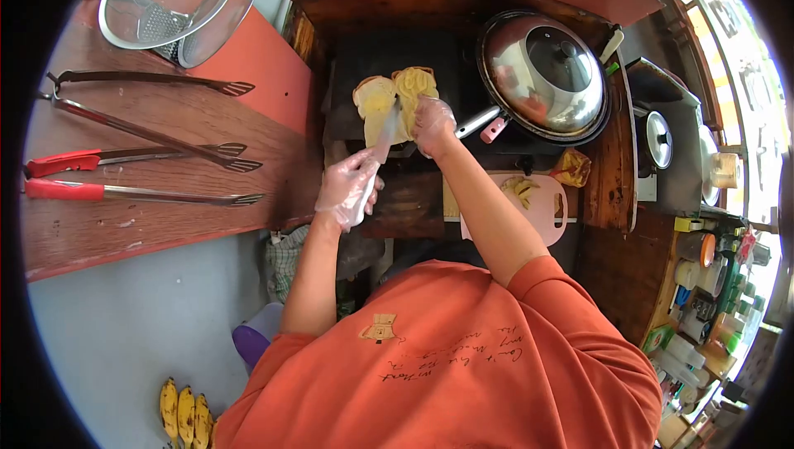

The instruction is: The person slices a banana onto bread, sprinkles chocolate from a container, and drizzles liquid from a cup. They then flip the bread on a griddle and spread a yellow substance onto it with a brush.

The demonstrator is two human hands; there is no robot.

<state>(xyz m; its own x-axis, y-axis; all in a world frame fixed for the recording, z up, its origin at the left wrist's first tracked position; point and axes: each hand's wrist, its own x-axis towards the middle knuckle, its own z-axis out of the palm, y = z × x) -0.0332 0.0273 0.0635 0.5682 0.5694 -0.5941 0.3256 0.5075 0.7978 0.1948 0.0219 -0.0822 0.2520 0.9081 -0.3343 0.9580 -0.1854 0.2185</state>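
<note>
My left hand (347, 188), in a clear plastic glove, is closed round the white handle of a knife (387, 133). The blade points away from me and its tip rests at the bread. Two slices of bread (376, 97) lie side by side on a dark surface, covered with a pale yellow layer; the right one (415, 82) looks topped with overlapping yellow pieces. Also gloved, my right hand (434, 126) grips the right slice at its near right edge, with the fingertips partly hidden. Below the slices shows another pale yellow piece.
To the right sits a lidded pan (542, 77), its handle reaching toward my right hand. A pink cutting board (529, 213) bears yellowish pieces. Tongs (149, 188) and strainers (165, 2) lie on the left wooden counter (91, 238). Bananas (186, 416) are at the lower left.
</note>
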